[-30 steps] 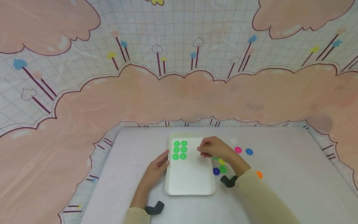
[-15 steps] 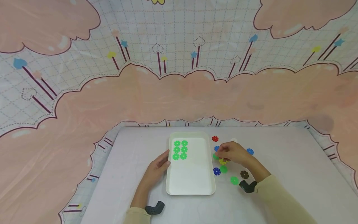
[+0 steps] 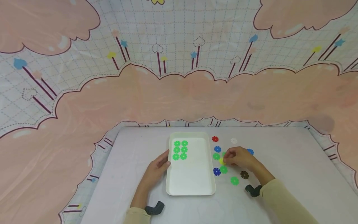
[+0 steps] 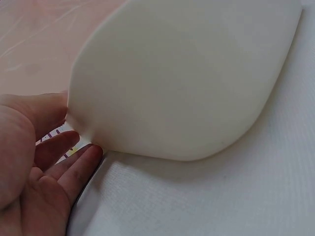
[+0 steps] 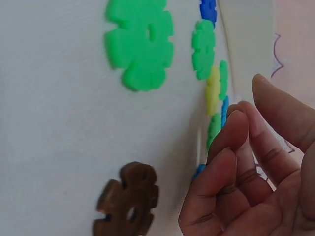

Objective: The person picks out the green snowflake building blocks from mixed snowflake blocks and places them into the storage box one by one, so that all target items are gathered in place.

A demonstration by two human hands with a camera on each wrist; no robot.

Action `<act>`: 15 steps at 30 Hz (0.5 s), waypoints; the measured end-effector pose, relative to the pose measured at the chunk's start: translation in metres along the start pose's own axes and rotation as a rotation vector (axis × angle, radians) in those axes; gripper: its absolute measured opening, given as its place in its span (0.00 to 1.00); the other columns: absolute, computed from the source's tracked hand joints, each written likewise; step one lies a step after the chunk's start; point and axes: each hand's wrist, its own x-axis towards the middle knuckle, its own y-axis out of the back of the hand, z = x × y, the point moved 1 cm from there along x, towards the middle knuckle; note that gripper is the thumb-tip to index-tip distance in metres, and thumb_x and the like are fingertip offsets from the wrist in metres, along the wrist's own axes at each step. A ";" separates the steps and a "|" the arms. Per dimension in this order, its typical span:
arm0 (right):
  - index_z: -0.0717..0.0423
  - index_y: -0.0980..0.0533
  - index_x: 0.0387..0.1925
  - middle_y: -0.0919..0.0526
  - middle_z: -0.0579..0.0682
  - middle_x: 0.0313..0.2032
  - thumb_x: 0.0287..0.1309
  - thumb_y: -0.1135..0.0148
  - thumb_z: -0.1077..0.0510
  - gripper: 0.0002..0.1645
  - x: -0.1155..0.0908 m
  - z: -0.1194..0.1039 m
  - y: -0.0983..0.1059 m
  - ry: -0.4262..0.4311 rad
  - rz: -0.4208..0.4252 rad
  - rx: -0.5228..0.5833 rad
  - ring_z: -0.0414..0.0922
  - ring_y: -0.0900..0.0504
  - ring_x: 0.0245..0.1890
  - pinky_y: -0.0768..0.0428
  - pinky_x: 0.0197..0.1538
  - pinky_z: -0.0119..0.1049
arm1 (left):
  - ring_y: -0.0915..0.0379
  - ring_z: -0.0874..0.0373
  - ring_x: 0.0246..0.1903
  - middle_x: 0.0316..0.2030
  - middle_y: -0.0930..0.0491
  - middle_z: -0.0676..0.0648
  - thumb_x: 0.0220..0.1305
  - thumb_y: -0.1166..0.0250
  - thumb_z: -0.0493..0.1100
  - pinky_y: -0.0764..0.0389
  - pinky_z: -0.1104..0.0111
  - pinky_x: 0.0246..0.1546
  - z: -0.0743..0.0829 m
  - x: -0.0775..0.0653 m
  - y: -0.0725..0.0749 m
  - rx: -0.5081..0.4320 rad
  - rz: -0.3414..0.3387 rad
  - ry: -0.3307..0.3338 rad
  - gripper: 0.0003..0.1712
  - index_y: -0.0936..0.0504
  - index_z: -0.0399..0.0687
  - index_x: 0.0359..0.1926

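Note:
On the table lies a white tray (image 3: 190, 183) with several green flower-shaped plastic discs (image 3: 183, 149) in two columns at its far left. My left hand (image 3: 154, 169) touches the tray's left side, its fingertips against the wall in the left wrist view. To the right of the tray, my right hand (image 3: 240, 158) is at a yellow flower disc (image 3: 221, 161), partly covering it. Its thumb and fingertips are apart with nothing between them in the right wrist view. Green discs (image 3: 216, 156) and another green disc (image 3: 223, 169) lie beside the yellow one.
Around the right hand lie a red disc (image 3: 215, 139), a light blue disc (image 3: 217, 149), a dark blue disc (image 3: 216, 171), a white disc (image 3: 233, 141), a brown disc (image 3: 244, 175) and a nearer green disc (image 3: 234, 180). Another blue disc (image 3: 250, 151) is partly behind the hand.
My right hand has moved from above the tray rightward and nearer, to the loose discs, uncovering the red, blue and green ones. The left hand and tray stay where they were.

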 end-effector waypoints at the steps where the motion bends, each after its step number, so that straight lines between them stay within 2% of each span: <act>1: 0.52 0.16 0.37 0.18 0.48 0.29 0.56 0.24 0.52 0.11 0.000 0.002 -0.001 -0.003 0.004 -0.005 0.45 0.23 0.32 0.21 0.35 0.33 | 0.34 0.52 0.73 0.73 0.31 0.54 0.73 0.36 0.47 0.31 0.56 0.73 0.000 0.000 0.000 0.004 0.003 0.001 0.31 0.31 0.64 0.74; 10: 0.49 0.15 0.34 0.17 0.47 0.31 0.48 0.19 0.53 0.12 0.001 0.008 -0.004 -0.030 -0.014 -0.081 0.46 0.23 0.35 0.20 0.37 0.34 | 0.34 0.51 0.73 0.73 0.31 0.53 0.73 0.36 0.48 0.31 0.54 0.73 -0.002 -0.001 0.001 -0.003 -0.002 0.001 0.31 0.31 0.64 0.74; 15: 0.48 0.14 0.33 0.18 0.48 0.31 0.45 0.18 0.55 0.12 -0.001 0.006 -0.005 -0.035 -0.032 -0.087 0.46 0.23 0.35 0.19 0.36 0.35 | 0.34 0.51 0.73 0.73 0.31 0.53 0.73 0.36 0.47 0.31 0.54 0.73 -0.002 -0.001 0.001 -0.007 -0.003 -0.010 0.31 0.31 0.63 0.74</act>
